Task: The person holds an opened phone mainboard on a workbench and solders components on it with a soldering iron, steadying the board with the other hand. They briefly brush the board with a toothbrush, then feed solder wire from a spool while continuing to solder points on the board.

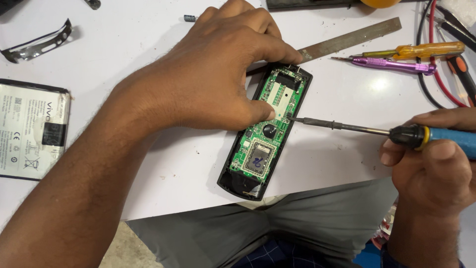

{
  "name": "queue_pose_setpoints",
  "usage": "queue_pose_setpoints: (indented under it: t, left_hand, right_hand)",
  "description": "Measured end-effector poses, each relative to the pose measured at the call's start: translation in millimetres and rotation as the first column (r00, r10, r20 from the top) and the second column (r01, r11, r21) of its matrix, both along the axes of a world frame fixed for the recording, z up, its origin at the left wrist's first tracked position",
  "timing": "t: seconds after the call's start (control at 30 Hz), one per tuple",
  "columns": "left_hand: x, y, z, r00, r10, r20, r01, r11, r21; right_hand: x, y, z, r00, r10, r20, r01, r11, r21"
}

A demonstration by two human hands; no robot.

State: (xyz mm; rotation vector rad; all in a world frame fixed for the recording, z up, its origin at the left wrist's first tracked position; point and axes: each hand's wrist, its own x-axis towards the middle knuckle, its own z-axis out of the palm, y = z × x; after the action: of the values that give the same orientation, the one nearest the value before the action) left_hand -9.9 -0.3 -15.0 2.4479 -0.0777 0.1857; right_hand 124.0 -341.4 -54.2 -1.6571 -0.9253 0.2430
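A: Where is the green circuit board (267,130)?
B: Mid-frame, seated in its black casing (237,183). The left hand (218,74) presses fingertips on it, seemingly to steady it.
A: And the right hand (436,168)?
B: Lower right, fingers closed around a blue-handled soldering iron (377,131), whose tip meets the board's right edge

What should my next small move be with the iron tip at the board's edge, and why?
Probably hold the soldering iron steady and ease its tip just onto the joint at the right edge of the green circuit board. The left hand pins the board in its black casing; the right hand grips the handle, tip right at the edge.
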Motion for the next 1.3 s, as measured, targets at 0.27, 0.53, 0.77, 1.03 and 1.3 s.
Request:
queue_pose_setpoints:
  t: [0.27,0.53,0.77,1.03,1.3]
  left_hand:
    - [0.4,-0.1,-1.3,1.0,-0.007,0.007,0.006,1.0,0.008]
    - [-0.2,-0.4,-0.5,1.0,0.007,-0.016,-0.007,1.0,0.011]
    - [-0.6,-1.0,-1.9,1.0,0.022,-0.017,-0.022,1.0,0.009]
    - [-1.5,-0.8,-2.2,1.0,0.02,-0.01,-0.019,1.0,0.003]
    - [-1.8,-0.8,-1.0,1.0,0.004,0.01,-0.004,1.0,-0.001]
  right_hand:
    - [1.0,9.7,7.3,0.997,0.012,0.075,-0.01,0.999,-0.031]
    - [-1.2,11.2,7.9,0.999,0.014,0.048,-0.015,1.0,0.005]
    - [2.0,11.1,9.1,1.0,0.023,0.014,-0.024,1.0,0.016]
    - [1.5,11.3,6.0,1.0,0.0,0.017,0.0,1.0,0.015]
    - [3.5,3.7,-0.1,0.995,-0.01,0.104,0.014,0.999,-0.042]
